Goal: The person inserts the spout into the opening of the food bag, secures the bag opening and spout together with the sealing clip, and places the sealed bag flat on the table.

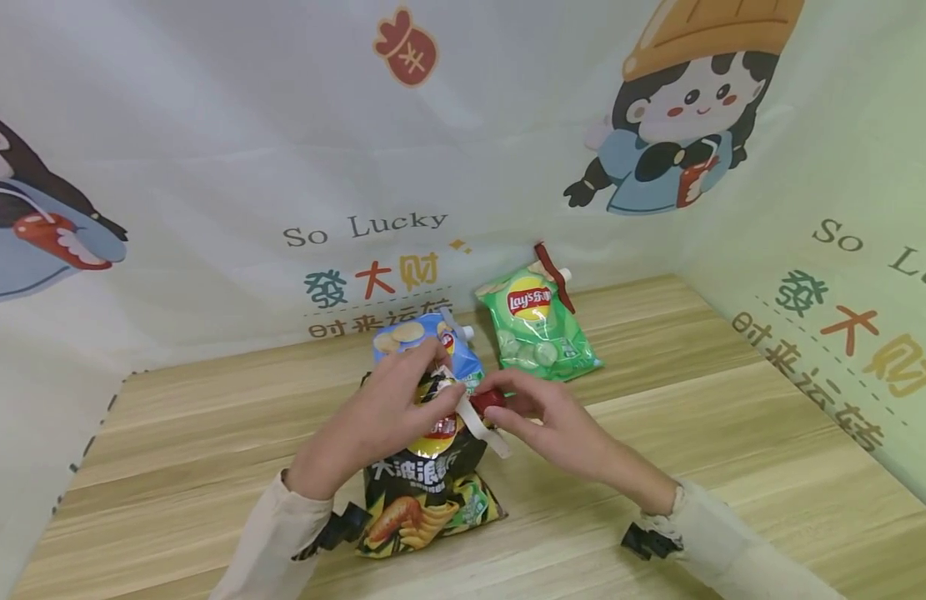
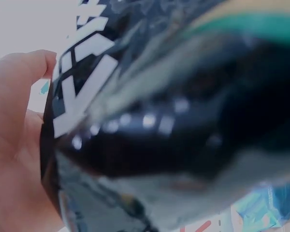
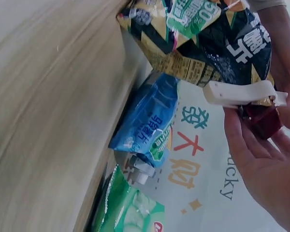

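Note:
A black chip bag [image 1: 425, 477] with a red and yellow logo stands upright on the wooden table in front of me. Its top is gripped by my left hand [image 1: 372, 421], thumb on the near side and fingers over the far side. Across the top corner lies a white bag clip [image 3: 241, 93] with a dark red cap [image 3: 264, 120]. My right hand [image 1: 556, 421] pinches that red cap between thumb and fingers. In the left wrist view the bag's blurred side fills most of the picture, and the clip is hidden there.
Behind the black bag is a blue chip bag [image 1: 466, 360] with a grey clip and white cap. Farther right, a green chip bag [image 1: 541, 337] bears a red clip [image 1: 556, 279]. A printed cloth [image 1: 207, 167] walls the table [image 1: 695, 433] at the back and sides.

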Motion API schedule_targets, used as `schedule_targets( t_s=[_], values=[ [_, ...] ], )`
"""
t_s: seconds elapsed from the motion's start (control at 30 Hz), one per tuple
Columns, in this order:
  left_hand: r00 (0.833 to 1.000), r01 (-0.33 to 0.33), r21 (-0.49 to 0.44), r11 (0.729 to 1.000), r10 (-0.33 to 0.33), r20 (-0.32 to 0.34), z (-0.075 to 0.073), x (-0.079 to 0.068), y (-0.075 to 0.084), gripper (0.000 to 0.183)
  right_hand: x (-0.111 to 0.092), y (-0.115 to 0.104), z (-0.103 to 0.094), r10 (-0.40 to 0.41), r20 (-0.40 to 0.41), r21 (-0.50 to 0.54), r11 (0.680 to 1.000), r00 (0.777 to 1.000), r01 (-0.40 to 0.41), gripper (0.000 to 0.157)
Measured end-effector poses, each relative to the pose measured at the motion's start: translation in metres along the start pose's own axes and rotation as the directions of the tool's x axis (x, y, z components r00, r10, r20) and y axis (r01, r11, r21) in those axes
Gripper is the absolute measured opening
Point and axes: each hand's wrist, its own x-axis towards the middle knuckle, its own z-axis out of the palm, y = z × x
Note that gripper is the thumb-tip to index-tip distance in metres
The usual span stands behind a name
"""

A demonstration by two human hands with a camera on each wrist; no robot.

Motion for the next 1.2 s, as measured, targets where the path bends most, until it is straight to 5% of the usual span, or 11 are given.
schedule_targets(
  t_s=[0.13, 0.4, 0.53, 0.93, 1.2],
  values=[
    [1.000, -0.002, -0.011, 1.000, 0.002, -0.002, 0.000, 0.000, 0.000, 0.019, 0.002, 0.000, 0.000, -0.015, 0.002, -0.031, 0.999, 1.000, 0.015, 0.023],
    [0.998, -0.057, 0.004, 0.998, 0.057, 0.016, 0.001, 0.003, 0.000, 0.025, -0.002, 0.002, 0.007, -0.043, -0.124, -0.144, 0.989, 0.991, 0.025, 0.019],
    [0.999, -0.042, -0.005, 0.999, 0.042, 0.030, 0.002, 0.003, 0.001, 0.024, -0.004, 0.004, 0.009, -0.073, -0.105, -0.193, 0.980, 0.992, 0.052, 0.018],
    [0.999, -0.030, -0.028, 0.999, 0.030, 0.017, 0.004, 0.001, -0.003, 0.020, -0.001, 0.004, 0.011, -0.044, 0.036, -0.102, 0.994, 0.998, 0.047, 0.025],
    [1.000, -0.027, -0.004, 1.000, 0.027, 0.011, 0.002, 0.001, -0.003, 0.027, -0.002, 0.003, 0.015, -0.039, 0.009, -0.039, 0.998, 0.999, 0.039, 0.034]
  ],
)
